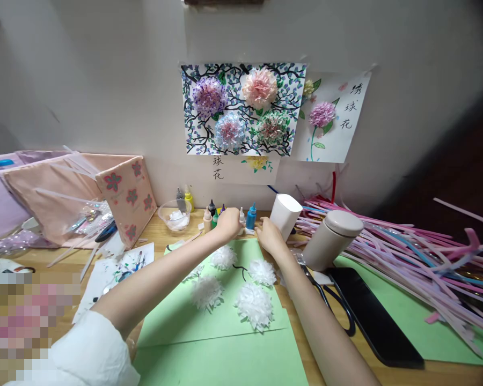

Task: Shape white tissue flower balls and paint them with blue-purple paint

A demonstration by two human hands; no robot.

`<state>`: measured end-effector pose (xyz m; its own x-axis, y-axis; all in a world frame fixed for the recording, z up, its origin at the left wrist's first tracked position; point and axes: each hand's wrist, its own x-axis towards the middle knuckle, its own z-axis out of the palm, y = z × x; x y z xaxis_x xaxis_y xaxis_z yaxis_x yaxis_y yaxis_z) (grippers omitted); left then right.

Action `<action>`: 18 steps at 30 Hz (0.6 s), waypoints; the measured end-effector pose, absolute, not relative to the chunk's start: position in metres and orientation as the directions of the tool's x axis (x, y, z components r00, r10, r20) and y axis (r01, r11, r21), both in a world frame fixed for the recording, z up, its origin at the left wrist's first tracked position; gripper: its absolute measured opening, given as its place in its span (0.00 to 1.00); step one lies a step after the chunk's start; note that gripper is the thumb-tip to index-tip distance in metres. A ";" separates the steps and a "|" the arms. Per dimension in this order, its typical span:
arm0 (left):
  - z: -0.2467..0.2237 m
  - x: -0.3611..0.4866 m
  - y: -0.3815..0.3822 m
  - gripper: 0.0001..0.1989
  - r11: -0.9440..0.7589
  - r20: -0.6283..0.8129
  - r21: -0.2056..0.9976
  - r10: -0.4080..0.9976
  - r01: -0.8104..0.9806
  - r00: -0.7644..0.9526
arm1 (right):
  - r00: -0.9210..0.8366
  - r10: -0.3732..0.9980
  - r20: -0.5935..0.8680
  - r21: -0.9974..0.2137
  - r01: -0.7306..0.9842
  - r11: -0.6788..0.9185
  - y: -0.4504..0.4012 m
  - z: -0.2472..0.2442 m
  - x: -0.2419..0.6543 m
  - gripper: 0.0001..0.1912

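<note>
Two bare arms are stretching over a wooden table towards a cluster of small paint bottles. The left hand is covering part of the cluster and hiding its own fingertips, so I cannot tell whether it is gripping a bottle. The right hand is bending down just right of the blue bottle, its fingers curling; whether they are touching anything is unclear. Between the hands a white bottle is standing; left of the left hand, a beige one. Nearer the body than either hand, white paper flowers are lying on green paper.

The bottles are crowding together, so a sideways knuckle could be tipping one; a sinking forearm could be crushing petals. The wall is limiting reach beyond the hands, and a white container is hemming in the right wrist. Between the forearms, space above the flowers is giving room towards the body.
</note>
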<state>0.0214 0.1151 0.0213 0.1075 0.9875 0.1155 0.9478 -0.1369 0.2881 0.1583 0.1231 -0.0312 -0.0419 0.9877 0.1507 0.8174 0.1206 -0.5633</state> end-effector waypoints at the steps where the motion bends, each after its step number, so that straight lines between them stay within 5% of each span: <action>1: 0.024 0.019 0.112 0.09 -0.145 0.126 0.286 0.986 0.947 0.112 | -0.039 0.985 0.167 -0.571 0.810 0.129 0.124 -0.031 0.158 0.19; 7: 0.032 -0.001 0.074 0.09 -0.198 0.182 0.289 0.972 0.937 0.150 | -0.039 0.950 0.311 -0.611 0.757 0.232 0.137 -0.031 0.154 0.20; 18: 0.047 -0.034 0.016 0.12 -0.182 0.142 0.513 0.982 0.839 0.127 | -0.007 0.890 0.455 -0.618 0.717 0.322 0.152 -0.025 0.140 0.10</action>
